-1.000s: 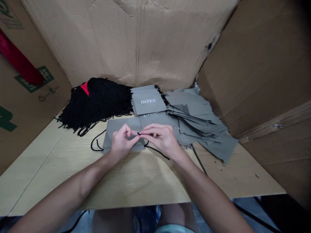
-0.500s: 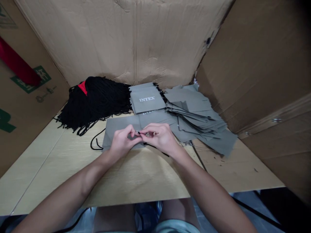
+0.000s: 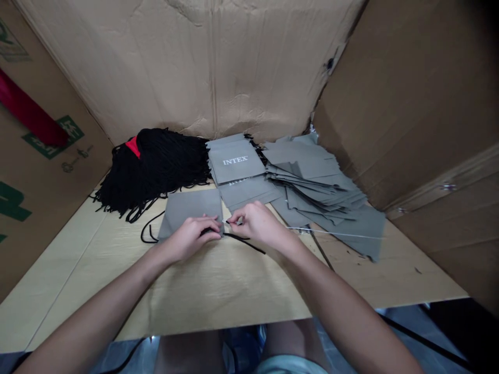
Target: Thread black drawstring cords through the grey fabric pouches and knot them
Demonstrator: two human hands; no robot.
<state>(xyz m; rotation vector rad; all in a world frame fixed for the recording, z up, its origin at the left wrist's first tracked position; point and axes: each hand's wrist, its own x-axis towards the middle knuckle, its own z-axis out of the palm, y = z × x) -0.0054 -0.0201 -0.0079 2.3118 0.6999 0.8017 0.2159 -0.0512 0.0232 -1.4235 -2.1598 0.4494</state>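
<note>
A grey pouch [image 3: 191, 203] lies flat on the table, with black cord showing at its left side and lower right corner. My left hand [image 3: 193, 235] rests on the pouch's near edge, fingers curled together; what they pinch is hidden. Just right of the pouch, my right hand [image 3: 249, 221] pinches a small black piece that looks like a cord end, near a small pale loop. A thin light wire [image 3: 343, 234] runs out to the right from behind my right hand, over the grey pieces.
Black cords [image 3: 156, 166] with a red tie are heaped at the back left. Grey pouches marked INTEX [image 3: 237, 165] are stacked at the back middle. Loose grey pieces [image 3: 319, 192] spread to the right. Cardboard walls [image 3: 163, 67] stand around the table [image 3: 218, 291].
My hands have moved apart, the left one down onto the pouch. The pale loop and thin wire now show by my right hand. The view has shifted slightly.
</note>
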